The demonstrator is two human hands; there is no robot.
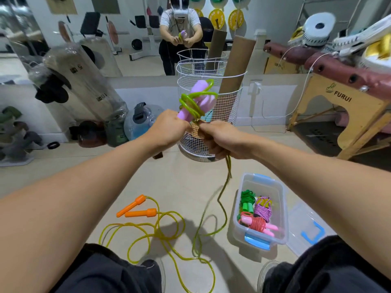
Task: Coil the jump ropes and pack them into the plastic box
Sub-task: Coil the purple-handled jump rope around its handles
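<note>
Left hand (pixel 169 129) is curled around the lower ends of two purple handles (pixel 200 98), which stand upright and tilted toward 1 o'clock. Several turns of green rope (pixel 191 103) are wound around the handles. Right hand (pixel 220 138), just beside the left at 3 o'clock, has its fingers clamped on the same rope; the free length hangs from this fist toward 6 o'clock and trails onto the floor (pixel 186 182).

Plastic box (pixel 262 182) sits open on the floor at 5 o'clock from the hands. Three coiled ropes lie inside: green, purple and red-pink. The lid (pixel 306 225) lies at 3 o'clock of the box.

An orange-handled rope (pixel 137 209) lies loose and uncoiled on the floor at 7 o'clock.

A wire basket (pixel 222 106) stands behind the hands.
</note>
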